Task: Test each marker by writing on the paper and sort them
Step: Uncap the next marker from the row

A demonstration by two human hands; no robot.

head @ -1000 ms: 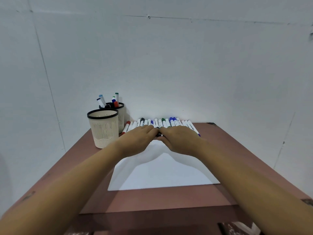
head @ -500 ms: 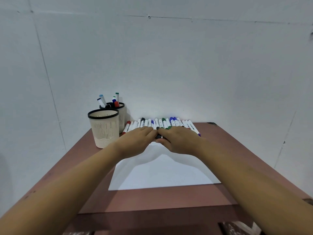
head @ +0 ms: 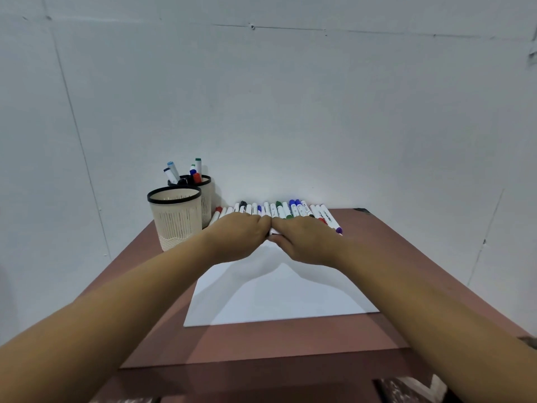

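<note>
Gripping one marker (head: 273,233) between them, the left hand (head: 241,237) and right hand (head: 305,242) meet fingertip to fingertip above the far edge of the paper (head: 279,298). Both hands are seen from the back, with fingers curled downward. Each appears to pinch one end of the marker, of which only a small pale sliver shows. A second earlier a narrow gap lay between the hands, with a dark part of the marker visible in it; that gap has now closed. The change suggests work on the cap, though whether it is being pulled off or pressed on cannot be told. Just behind the hands, the row of markers (head: 284,210) lies side by side along the table's (head: 406,271) far edge, against the wall, and has not shifted. The paper shows no visible stroke, so the writing test for this marker seems not yet made. At the far left corner stand the near cup (head: 175,219), its contents hidden, and behind it the far cup (head: 207,199), which holds several upright markers.
</note>
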